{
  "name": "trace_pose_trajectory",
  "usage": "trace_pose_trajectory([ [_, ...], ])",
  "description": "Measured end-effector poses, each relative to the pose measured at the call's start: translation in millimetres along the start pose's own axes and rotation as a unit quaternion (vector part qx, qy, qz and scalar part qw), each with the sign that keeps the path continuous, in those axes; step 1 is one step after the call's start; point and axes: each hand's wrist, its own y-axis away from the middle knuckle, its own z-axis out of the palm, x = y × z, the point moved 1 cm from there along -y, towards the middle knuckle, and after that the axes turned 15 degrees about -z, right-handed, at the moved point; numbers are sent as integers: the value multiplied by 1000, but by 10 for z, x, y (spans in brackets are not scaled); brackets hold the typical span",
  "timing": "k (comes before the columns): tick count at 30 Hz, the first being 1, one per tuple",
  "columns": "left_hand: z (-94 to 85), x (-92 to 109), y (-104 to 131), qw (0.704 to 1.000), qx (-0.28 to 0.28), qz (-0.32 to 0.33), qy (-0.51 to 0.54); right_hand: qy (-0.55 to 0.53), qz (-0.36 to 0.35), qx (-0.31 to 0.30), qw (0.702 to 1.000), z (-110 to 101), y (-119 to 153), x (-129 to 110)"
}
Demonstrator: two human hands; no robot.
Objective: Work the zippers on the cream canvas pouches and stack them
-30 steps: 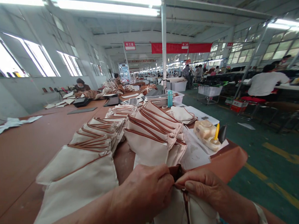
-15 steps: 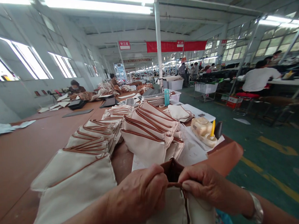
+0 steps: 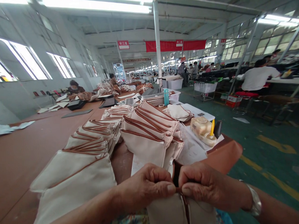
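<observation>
Close together, the left hand [image 3: 152, 187] and the right hand [image 3: 211, 185] are both pinching the brown-edged rim of a cream fabric piece [image 3: 167, 209] between thumb and bent fingers, their thumb tips almost meeting. The piece is being held at the table's near edge, above a patterned cloth [image 3: 133, 222], with its brown inside being partly exposed between the hands. Just beyond, a fanned stack of cream pieces [image 3: 145, 141] is being supported by the brown table [image 3: 13, 156]; a second stack [image 3: 80, 179] is lying left of it. To the right, a yellow-tipped glue container [image 3: 202, 129] is being kept on white paper.
</observation>
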Motion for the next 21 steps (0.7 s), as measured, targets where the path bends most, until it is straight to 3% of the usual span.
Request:
trace_pose_trajectory([
  [3,-38,10,4,1000,-3,14,-18,-8,-19,9,1000,17,-1,-2],
  [6,-237,58,59,990,-9,-4,-142,-13,-38,39,998,20,59,45],
  [9,-503,75,156,964,-41,-62,-254,-28,-27,83,996,-130,195,140],
  [11,-582,114,208,956,-30,-54,-288,-40,-7,87,995,-312,266,181],
  [14,-418,284,198,937,31,45,-345,-28,-6,21,999,-534,216,114],
  [17,-84,511,87,917,58,102,-382,-26,-69,-55,996,-486,-22,-43],
  [19,28,602,20,924,48,72,-373,-46,-85,-104,990,-308,-180,-89],
  [21,-38,589,7,939,15,3,-344,-52,-81,-119,988,-122,-257,-67],
])
